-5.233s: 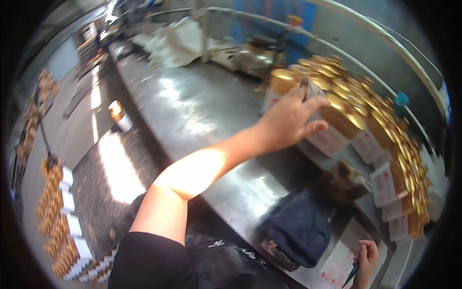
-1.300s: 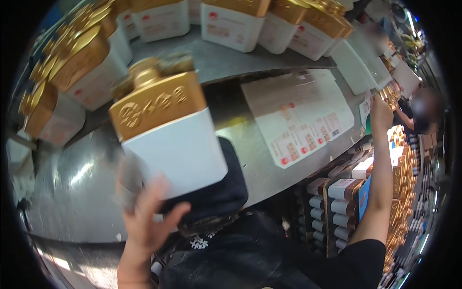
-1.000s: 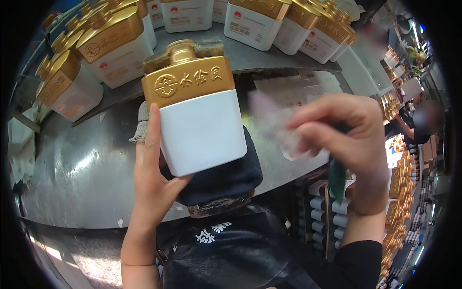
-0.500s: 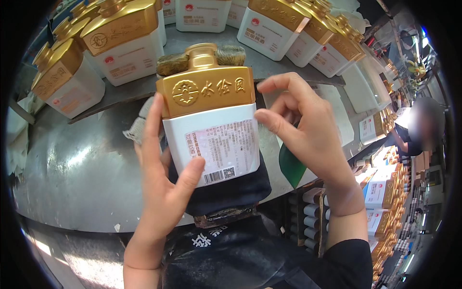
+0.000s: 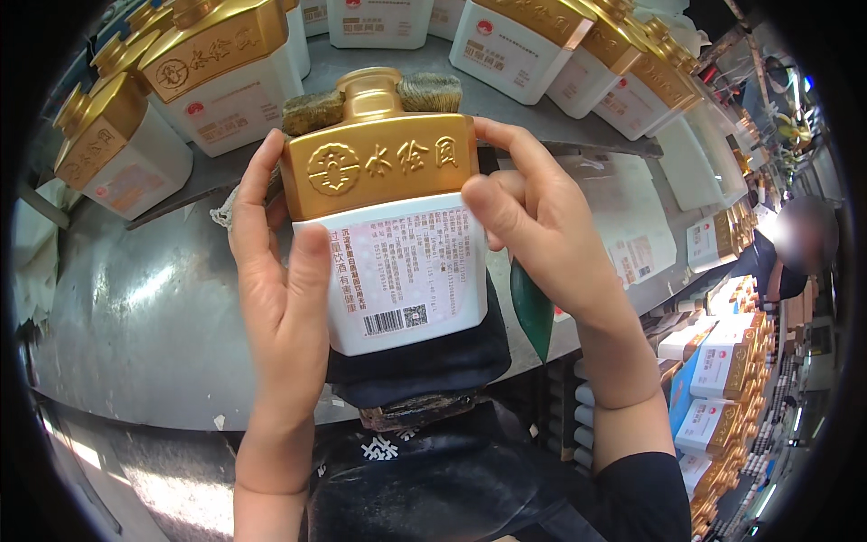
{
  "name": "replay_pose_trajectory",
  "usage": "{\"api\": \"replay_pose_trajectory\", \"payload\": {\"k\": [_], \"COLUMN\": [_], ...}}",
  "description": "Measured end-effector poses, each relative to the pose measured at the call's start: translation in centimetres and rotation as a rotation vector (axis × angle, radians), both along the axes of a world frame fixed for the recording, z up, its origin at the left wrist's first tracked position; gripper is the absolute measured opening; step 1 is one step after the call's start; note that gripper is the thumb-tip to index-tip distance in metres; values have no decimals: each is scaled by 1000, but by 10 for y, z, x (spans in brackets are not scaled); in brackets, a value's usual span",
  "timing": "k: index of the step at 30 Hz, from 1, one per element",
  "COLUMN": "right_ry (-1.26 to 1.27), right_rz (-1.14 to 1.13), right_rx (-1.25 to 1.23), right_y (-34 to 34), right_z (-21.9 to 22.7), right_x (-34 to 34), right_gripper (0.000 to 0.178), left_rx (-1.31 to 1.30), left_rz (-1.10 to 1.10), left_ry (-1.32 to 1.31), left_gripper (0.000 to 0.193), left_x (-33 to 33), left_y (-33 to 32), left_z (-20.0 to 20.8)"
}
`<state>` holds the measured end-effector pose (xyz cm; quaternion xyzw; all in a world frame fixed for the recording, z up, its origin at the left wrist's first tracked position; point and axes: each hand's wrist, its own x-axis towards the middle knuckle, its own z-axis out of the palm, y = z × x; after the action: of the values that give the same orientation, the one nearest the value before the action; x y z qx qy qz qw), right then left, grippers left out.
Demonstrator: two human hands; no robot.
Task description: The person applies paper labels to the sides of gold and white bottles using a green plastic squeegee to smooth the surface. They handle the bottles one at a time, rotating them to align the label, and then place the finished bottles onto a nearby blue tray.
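Observation:
Between my hands is a flat-shouldered bottle (image 5: pixel 384 203) with a raised-pattern gold top and a white body, tilted back so its printed label (image 5: pixel 411 262) faces me. My left hand (image 5: pixel 282 298) clasps its left side, thumb on the front beside the label. On the other side, my right hand (image 5: pixel 546 230) grips the gold shoulder, thumb in front and index finger along the upper corner. Beneath the bottle lies a dark cloth pad (image 5: pixel 424 375). Two bristly, brownish rolls (image 5: pixel 431 94) show on either side of the neck. A green pointed piece (image 5: pixel 531 312) lies below my right hand.
Similar gold-and-white bottles (image 5: pixel 217 81) stand along a raised grey shelf behind the work surface (image 5: pixel 135 298). Sheets of labels (image 5: pixel 632 226) lie to the right. Farther right are more bottles (image 5: pixel 722 361) in rows and another person (image 5: pixel 795 244).
My right hand, apart from the bottle before, has closed on its right side. The bottle has moved slightly left and turned more squarely toward me. My left thumb has slid up its front.

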<state>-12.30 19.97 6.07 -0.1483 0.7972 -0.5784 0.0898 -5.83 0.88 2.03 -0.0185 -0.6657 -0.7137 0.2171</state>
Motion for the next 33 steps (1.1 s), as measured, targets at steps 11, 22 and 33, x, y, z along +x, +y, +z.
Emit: {"api": "replay_pose_trajectory", "payload": {"k": [11,22,33], "right_ry": [181,245,119], "right_rz": [90,84,103], "right_rx": [169,314,159], "right_y": [5,4,4], "right_z": [2,-1,0], "right_x": [4,16,0], "right_gripper": [82,94,69], "left_rx": [-85,-35,-59], "left_rz": [-120,-147,-43], "left_ry": [-14,-78,-83], "left_gripper": [85,99,75], "left_x": [5,13,3], "left_y": [-11,-4,-1], "left_z": [4,3,7]}}
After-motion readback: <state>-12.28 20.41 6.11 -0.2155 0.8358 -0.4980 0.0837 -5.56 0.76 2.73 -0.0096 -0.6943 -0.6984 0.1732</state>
